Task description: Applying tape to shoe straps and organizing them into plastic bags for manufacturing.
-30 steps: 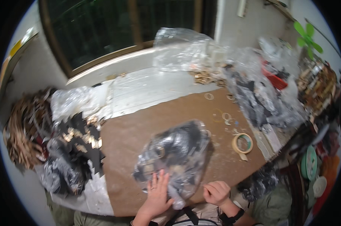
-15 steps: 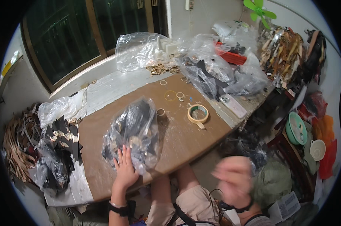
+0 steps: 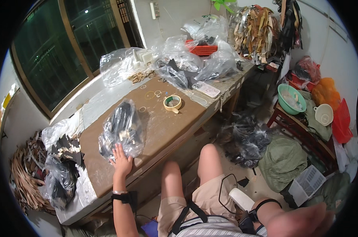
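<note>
My left hand lies flat with fingers spread on the near end of a clear plastic bag stuffed with dark pieces, which rests on the brown-covered worktable. A roll of tape and a few thin rings lie farther along the table. My right hand hangs low at the right, away from the table, beside my knee; it is blurred and nothing shows in it. A strap circles each wrist.
More clear bags of dark scraps and a red crate crowd the table's far end. A black bag, green cloth, white basket and green basin sit to the right. Strips pile up at left.
My view has swung to the right and down toward the floor. My right hand has left the table edge and dropped low to the right. The left hand stays on the bag.
</note>
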A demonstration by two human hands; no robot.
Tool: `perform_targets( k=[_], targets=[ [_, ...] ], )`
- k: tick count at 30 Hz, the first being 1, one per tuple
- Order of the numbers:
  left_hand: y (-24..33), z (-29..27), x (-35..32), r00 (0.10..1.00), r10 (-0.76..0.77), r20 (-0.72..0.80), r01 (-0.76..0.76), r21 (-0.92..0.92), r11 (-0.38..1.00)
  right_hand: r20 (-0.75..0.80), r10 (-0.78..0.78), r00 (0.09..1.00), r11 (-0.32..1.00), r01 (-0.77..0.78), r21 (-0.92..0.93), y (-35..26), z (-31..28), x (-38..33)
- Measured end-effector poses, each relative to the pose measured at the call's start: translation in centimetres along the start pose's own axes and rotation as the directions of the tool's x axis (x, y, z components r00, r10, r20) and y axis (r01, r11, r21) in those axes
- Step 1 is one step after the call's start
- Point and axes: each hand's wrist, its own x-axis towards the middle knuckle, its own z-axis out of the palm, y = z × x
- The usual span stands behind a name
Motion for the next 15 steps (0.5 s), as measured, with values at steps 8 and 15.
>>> perform_targets(
  k=[8,15],
  targets=[
    [-0.1,-1.0,-0.8,0.999,0.002,-0.038,-0.004,-0.036,0.999,-0.100,0.201,0.974,0.965,-0.215,-0.148,8.2,-0.9,-4.2],
    [-2.7,1.4,-1.7,0.998,-0.054,-0.043,0.058,0.078,0.995,-0.136,0.311,0.941,0.950,-0.314,0.000,25.7,-1.3,-11.9]
  ],
)
